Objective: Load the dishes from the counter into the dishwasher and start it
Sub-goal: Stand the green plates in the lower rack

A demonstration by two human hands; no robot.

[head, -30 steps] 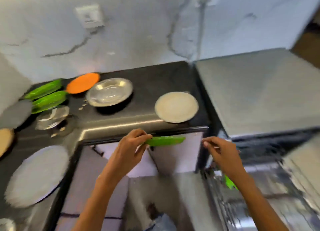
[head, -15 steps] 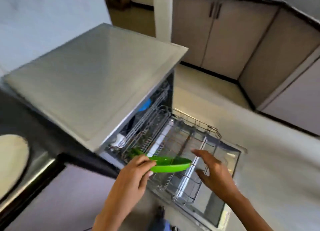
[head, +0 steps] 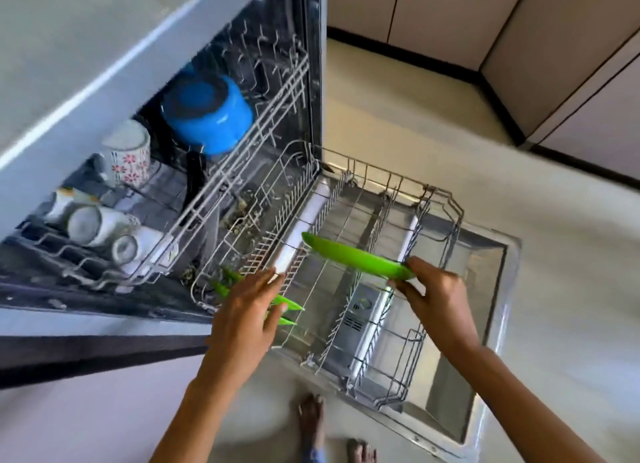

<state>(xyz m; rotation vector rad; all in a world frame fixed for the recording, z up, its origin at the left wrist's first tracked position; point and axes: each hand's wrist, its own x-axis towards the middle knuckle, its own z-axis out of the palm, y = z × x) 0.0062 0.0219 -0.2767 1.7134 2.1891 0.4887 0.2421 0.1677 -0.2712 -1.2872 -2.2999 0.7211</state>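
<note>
A green plate [head: 353,256] hangs edge-on over the pulled-out lower rack [head: 434,199] of the open dishwasher. My right hand [head: 436,296] pinches the plate's right rim. My left hand [head: 246,317] is over the rack's near left corner with its fingers stretched out. It partly covers two green plates [head: 290,306] that stand in the rack's tines. Whether the fingers touch them is unclear. The rest of the lower rack holds nothing.
The upper rack holds a blue pot [head: 211,116] and several white mugs [head: 130,154]. The open dishwasher door [head: 495,289] lies flat under the lower rack. My bare feet [head: 311,414] stand on the floor beside it. Beige cabinets [head: 571,64] line the far right.
The green plate has passed from my left hand to my right hand and moved out over the lower rack. My left hand has dropped to the loaded green plates. The view has closed in on the dishwasher.
</note>
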